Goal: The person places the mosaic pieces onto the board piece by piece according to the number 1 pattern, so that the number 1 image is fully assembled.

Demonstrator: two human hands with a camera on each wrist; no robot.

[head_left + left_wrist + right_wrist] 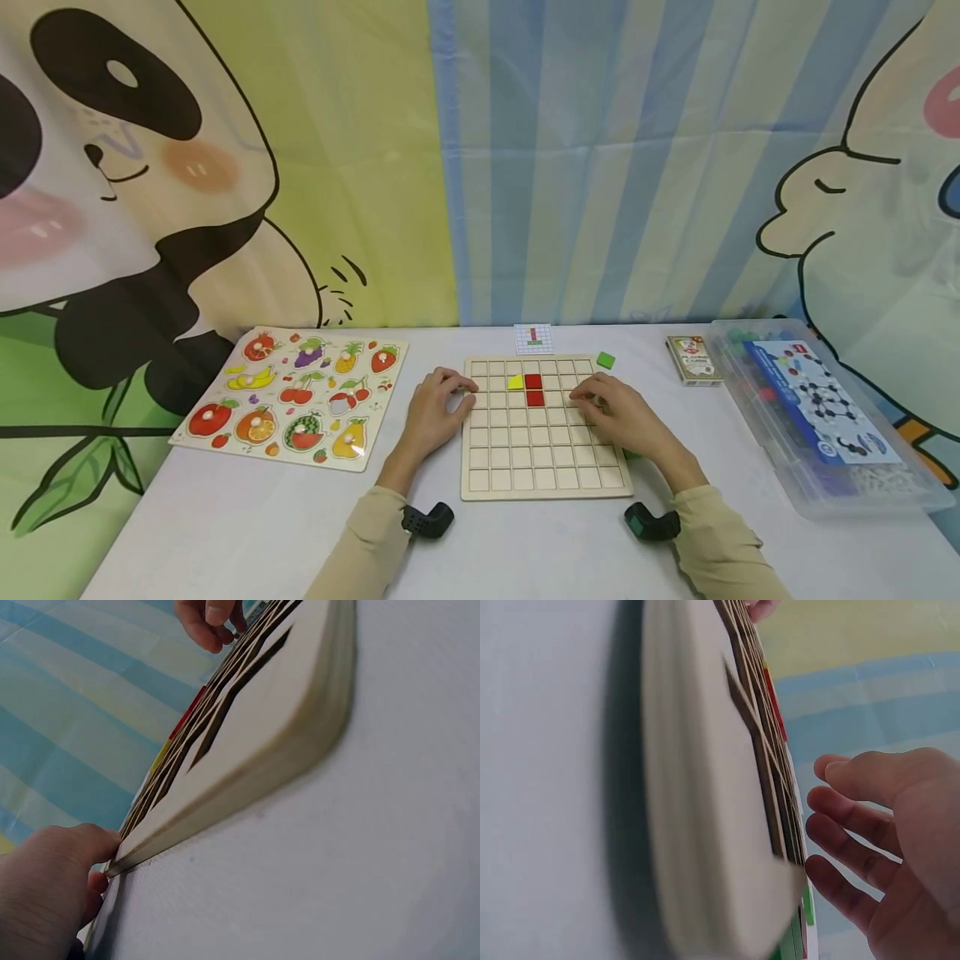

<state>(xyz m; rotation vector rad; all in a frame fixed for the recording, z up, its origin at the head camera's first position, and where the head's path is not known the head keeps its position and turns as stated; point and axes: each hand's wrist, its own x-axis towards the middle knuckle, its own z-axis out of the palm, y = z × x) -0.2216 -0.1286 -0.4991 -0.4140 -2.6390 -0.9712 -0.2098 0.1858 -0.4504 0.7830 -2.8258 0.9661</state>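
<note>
A wooden grid board (510,482) lies on the white table between both hands. Two red square tiles (535,398) sit in neighbouring cells, one behind the other, with a yellow tile (515,382) left of the farther one. My left hand (438,410) touches the board's left edge with loosely bent fingers; its thumb (97,841) is against the rim in the left wrist view. Over the board's right side is my right hand (618,412), fingers (844,832) loosely curved, with nothing seen between them. A green tile (606,360) lies off the board's far right corner.
Behind the board lies a small pattern card (533,338). A fruit puzzle board (386,400) is at left. At right stand a playing-card box (693,361) and a clear plastic case (795,483). More green (632,454) shows partly hidden under the right wrist.
</note>
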